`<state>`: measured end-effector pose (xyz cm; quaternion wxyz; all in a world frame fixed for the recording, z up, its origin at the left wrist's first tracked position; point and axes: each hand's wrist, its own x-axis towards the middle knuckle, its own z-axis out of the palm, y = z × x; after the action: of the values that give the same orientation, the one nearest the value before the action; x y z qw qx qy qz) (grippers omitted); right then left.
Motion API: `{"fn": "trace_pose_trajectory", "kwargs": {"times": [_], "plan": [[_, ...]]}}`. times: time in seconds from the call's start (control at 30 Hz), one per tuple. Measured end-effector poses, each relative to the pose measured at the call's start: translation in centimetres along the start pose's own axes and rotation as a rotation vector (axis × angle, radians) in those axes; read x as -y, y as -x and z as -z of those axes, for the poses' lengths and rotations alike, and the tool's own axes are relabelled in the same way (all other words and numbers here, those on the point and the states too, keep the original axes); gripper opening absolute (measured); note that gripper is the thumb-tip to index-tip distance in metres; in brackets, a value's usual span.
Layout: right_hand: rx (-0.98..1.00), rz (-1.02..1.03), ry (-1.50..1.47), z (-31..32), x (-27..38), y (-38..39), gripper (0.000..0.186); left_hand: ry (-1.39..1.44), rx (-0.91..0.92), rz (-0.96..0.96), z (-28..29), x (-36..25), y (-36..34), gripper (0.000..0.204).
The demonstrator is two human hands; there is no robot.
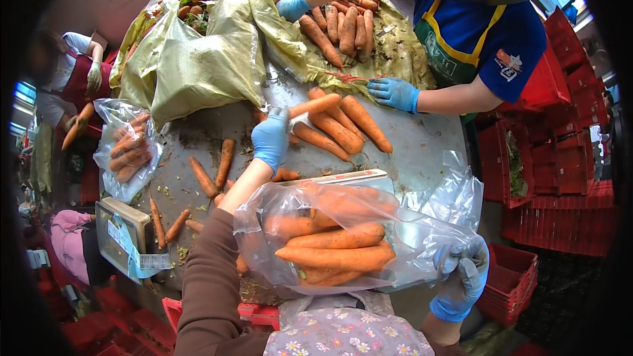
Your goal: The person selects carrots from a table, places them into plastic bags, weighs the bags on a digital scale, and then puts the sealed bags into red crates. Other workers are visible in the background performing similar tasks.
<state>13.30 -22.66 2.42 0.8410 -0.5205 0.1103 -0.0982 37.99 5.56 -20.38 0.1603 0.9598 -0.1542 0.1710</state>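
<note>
My left hand (270,140), in a blue glove, is closed on one end of a carrot (315,105) over the metal table. Several loose carrots (366,122) lie just right of it. My right hand (463,275), gloved in blue with a soiled palm, pinches the gathered edge of a clear plastic bag (422,234). Large carrots (337,257) lie inside that bag, close in front of my body. Beneath the bag a flat device with a pale edge (356,177) shows in part.
Woven sacks (204,69) and a carrot heap (343,26) cover the far side, where a co-worker's gloved hand (394,94) rests. Another filled bag (128,148) and a scale (123,234) stand left. Red crates (506,283) are stacked right.
</note>
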Motion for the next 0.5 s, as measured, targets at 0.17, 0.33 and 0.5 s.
{"fn": "trace_pose_trajectory", "kwargs": {"times": [0.17, 0.33, 0.5], "plan": [[-0.021, -0.004, -0.009, 0.0, -0.1, 0.3, 0.027, 0.114, 0.177, -0.236, -2.0, -0.5, 1.4, 0.011], [-0.076, -0.038, -0.009, 0.6, 0.0, 0.9, 0.031, -0.162, 0.500, -0.123, -1.4, -2.4, -0.3, 0.015], [-0.123, -0.051, -0.003, 0.9, -0.1, 1.3, 0.031, -0.003, 0.445, -0.230, -1.8, -0.4, 0.2, 0.010]]}}
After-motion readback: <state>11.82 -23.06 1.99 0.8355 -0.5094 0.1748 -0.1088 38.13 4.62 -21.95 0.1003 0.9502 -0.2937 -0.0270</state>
